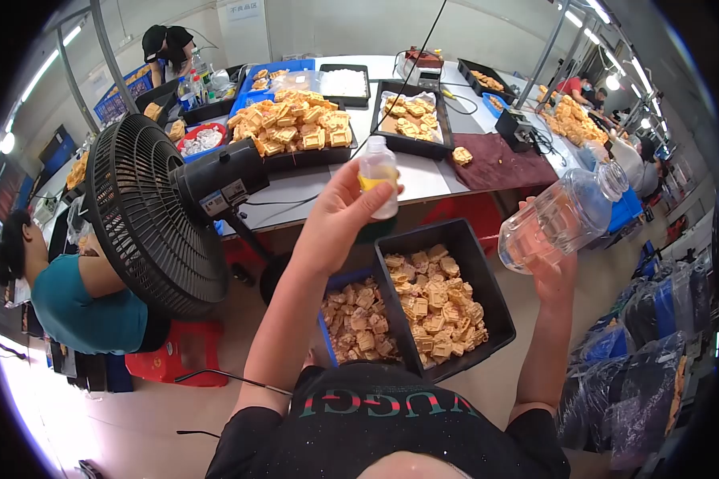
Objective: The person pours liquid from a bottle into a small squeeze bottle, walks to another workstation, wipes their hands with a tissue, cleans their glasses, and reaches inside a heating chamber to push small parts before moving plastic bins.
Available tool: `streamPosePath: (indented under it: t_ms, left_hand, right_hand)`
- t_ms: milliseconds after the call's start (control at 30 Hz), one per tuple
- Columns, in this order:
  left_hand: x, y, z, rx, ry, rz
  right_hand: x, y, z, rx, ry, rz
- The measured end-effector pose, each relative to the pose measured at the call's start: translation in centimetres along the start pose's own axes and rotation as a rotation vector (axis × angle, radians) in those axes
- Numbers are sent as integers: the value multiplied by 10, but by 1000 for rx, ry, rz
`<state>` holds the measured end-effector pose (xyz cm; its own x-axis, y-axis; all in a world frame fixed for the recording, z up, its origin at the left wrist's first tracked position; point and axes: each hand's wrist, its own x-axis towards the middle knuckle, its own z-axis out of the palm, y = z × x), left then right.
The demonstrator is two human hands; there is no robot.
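Observation:
My left hand (339, 207) is closed around a small translucent bottle (378, 177) with a yellow label, held upright and open at the top near the table's front edge. On the right, my right hand (547, 259) grips a large clear bottle (563, 215), tilted with its open mouth toward the upper right. The two bottles are well apart. Below and between my hands, a black crate (499, 307) holds many yellow plastic parts (435, 307). Beside it stands a blue crate (325, 331) with more such parts.
A black fan (156, 215) stands close on the left, next to a person in a teal shirt (88, 303). Across the white table (327, 188) are trays of yellow parts and a dark red cloth (507, 162). Other people sit farther back. Plastic-wrapped stacks (639, 359) lie at right.

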<state>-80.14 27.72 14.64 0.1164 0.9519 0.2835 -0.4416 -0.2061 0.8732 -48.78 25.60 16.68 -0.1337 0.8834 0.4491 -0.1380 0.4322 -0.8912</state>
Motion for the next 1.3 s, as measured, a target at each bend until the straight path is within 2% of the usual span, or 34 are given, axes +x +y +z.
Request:
streamPosePath:
  t_ms: [100,167,267,367,500,633,667,767,1100,1300]
  left_hand:
    - [11,-25,-21,84,151,59]
    - [14,-40,-35,158,269,21]
    - [23,-93,-68,163,373,136]
    - [35,-138,-102,235,489,91]
    - [56,-192,-158,697,620,38]
    - [66,-242,-188,806,802,38]
    - [68,-249,-194,790,789,23]
    - [78,-266,-203,836,805,-6]
    - [101,-303,-228,812,777,-216]
    - [113,-306,-234,852,755,-202]
  right_hand:
    - [-4,11,-5,72,25,10]
    - [-6,22,-11,44,20,52]
    - [-9,51,-26,-9,-23,106]
    - [-12,82,-23,-36,11,159]
    - [-6,127,-8,-58,34,95]
    - [5,160,5,-175,35,172]
    - [12,156,8,-157,2,261]
    - [18,173,10,-120,-3,316]
    - [32,214,12,-113,52,384]
    - [36,225,12,-190,32,417]
